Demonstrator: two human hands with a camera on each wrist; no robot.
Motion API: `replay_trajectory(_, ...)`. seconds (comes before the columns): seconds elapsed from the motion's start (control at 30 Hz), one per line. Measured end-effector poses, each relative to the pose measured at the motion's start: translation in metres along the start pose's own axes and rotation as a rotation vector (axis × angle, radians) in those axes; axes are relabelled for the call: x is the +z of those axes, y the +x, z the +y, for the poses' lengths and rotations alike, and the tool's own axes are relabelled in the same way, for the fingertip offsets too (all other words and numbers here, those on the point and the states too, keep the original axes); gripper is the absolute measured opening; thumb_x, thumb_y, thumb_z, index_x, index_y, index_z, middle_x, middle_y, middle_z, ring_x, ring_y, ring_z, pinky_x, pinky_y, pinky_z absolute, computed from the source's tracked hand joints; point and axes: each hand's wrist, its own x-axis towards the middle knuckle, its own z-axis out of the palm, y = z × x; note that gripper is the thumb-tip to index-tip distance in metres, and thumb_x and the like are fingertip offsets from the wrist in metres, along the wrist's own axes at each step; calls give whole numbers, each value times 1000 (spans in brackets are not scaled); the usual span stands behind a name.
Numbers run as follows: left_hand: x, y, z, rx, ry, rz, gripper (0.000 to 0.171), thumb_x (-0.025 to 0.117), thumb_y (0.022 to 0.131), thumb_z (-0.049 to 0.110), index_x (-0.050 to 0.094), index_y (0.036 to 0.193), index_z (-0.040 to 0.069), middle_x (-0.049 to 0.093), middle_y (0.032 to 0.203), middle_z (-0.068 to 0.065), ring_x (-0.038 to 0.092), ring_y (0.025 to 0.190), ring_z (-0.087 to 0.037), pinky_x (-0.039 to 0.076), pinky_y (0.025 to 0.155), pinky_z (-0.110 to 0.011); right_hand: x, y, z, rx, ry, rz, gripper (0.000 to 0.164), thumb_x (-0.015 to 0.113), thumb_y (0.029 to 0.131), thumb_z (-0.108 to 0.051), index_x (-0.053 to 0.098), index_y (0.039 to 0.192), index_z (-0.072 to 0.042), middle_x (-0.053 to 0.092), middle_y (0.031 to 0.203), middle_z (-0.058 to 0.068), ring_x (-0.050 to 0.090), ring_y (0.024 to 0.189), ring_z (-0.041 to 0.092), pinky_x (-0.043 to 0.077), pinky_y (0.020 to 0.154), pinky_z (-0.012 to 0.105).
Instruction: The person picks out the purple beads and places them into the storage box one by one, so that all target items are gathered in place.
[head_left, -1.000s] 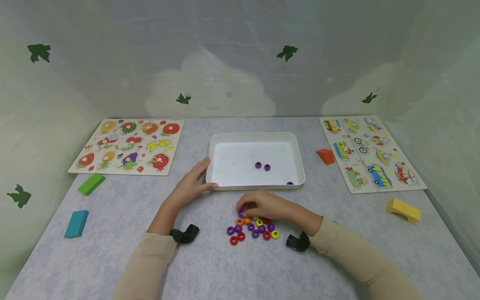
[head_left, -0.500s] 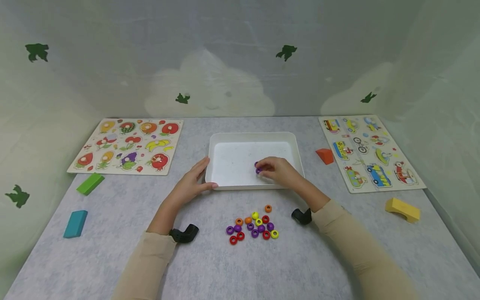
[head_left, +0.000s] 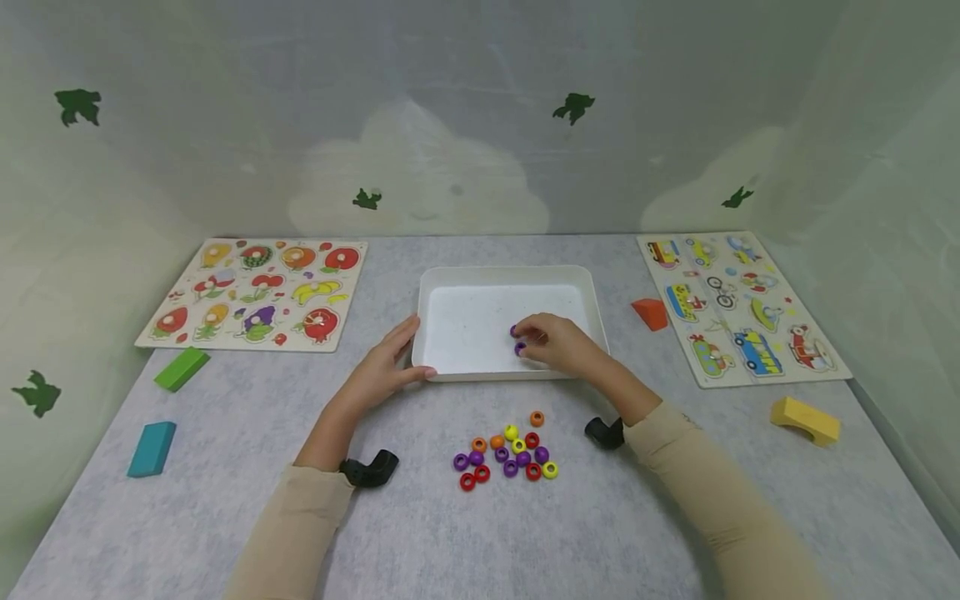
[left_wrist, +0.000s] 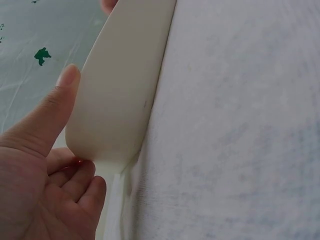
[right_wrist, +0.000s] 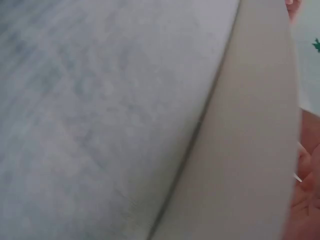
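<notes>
A white tray (head_left: 495, 333) stands at mid-table. My left hand (head_left: 380, 371) holds its near-left corner, thumb against the front wall and fingers along the left side. In the left wrist view, the fingers bend around the tray corner (left_wrist: 105, 145). My right hand (head_left: 558, 343) is over the tray, with a gap between thumb and index finger. One purple bead (head_left: 521, 349) is at the thumb tip, and another purple bead (head_left: 513, 331) is by the index fingertip. Tray wall (right_wrist: 250, 130) hides most of the right hand in its wrist view.
Several purple, red, orange and yellow beads (head_left: 511, 468) lie before the tray. A fruit puzzle board (head_left: 258, 296) is at left, a vehicle puzzle board (head_left: 738, 308) at right. Green (head_left: 182, 369), teal (head_left: 152, 450), red (head_left: 651, 314) and yellow (head_left: 806, 421) blocks lie around.
My right hand has moved from the bead pile into the tray, bringing a purple bead. Its thumb has since parted from the index finger, with that bead shifting slightly nearer. My left hand stays put.
</notes>
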Motion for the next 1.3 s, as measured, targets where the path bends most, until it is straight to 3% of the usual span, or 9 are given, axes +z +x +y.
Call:
replay_trajectory(0.2, 1, -1, 1, 0, -9, 1, 91, 63, 63, 46, 14, 133, 17, 10, 137, 3, 9, 122, -12, 20, 97, -32, -7, -34, -12, -170, 113, 59, 38, 62, 73, -23, 51, 106, -6, 52, 101, 8, 49, 90, 20, 42, 78, 28)
replay_trajectory(0.4, 1, -1, 2, -1, -6, 5, 91, 63, 63, 46, 14, 133, 16, 10, 137, 3, 10, 122, -12, 20, 97, -33, 1, -74, -19, -276, 192, -10, 37, 64, 72, -16, 52, 105, -4, 53, 99, 7, 50, 88, 20, 43, 77, 28)
replay_trajectory(0.57, 1, 0, 0, 1, -12, 2, 92, 63, 62, 46, 14, 133, 14, 11, 137, 1, 10, 122, -13, 20, 96, -33, 16, -94, -14, -243, 238, -144, 31, 62, 73, -14, 53, 102, -5, 55, 96, 3, 51, 86, 17, 44, 74, 28)
replay_trajectory(0.73, 1, 0, 0, 6, -22, 2, 92, 63, 62, 47, 15, 133, 14, 11, 137, 1, 10, 122, -12, 20, 96, -32, 28, -104, -5, -185, 239, -227, 22, 61, 75, -16, 58, 96, -15, 56, 94, -6, 51, 85, 10, 43, 74, 25)
replay_trajectory(0.87, 2, 1, -2, 9, -25, 5, 92, 63, 62, 46, 15, 133, 14, 11, 137, 1, 10, 122, -12, 20, 96, -32, 32, -106, -3, -188, 173, -234, 18, 60, 76, -17, 59, 93, -22, 55, 92, -13, 49, 87, 4, 41, 75, 23)
replay_trajectory(1.1, 2, 1, -2, 7, -19, 3, 91, 64, 63, 45, 15, 133, 15, 11, 137, 1, 11, 122, -13, 21, 96, -32, 35, -104, -7, -202, 108, -244, 18, 60, 76, -21, 59, 93, -24, 54, 92, -14, 49, 84, 3, 42, 72, 22)
replay_trajectory(1.2, 2, 1, -2, 6, -22, 5, 90, 65, 64, 43, 15, 133, 15, 11, 137, 1, 11, 122, -13, 21, 96, -32, 29, -101, -12, -176, 106, -206, 17, 59, 76, -21, 59, 93, -22, 54, 89, -14, 49, 80, 3, 43, 69, 20)
replay_trajectory(1.3, 2, 1, -2, 6, -25, 4, 90, 65, 64, 42, 15, 133, 15, 10, 137, 1, 10, 122, -13, 20, 96, -31, 14, -95, -24, -172, 129, -112, 18, 60, 76, -15, 59, 93, -14, 56, 87, -9, 50, 77, 6, 45, 68, 24)
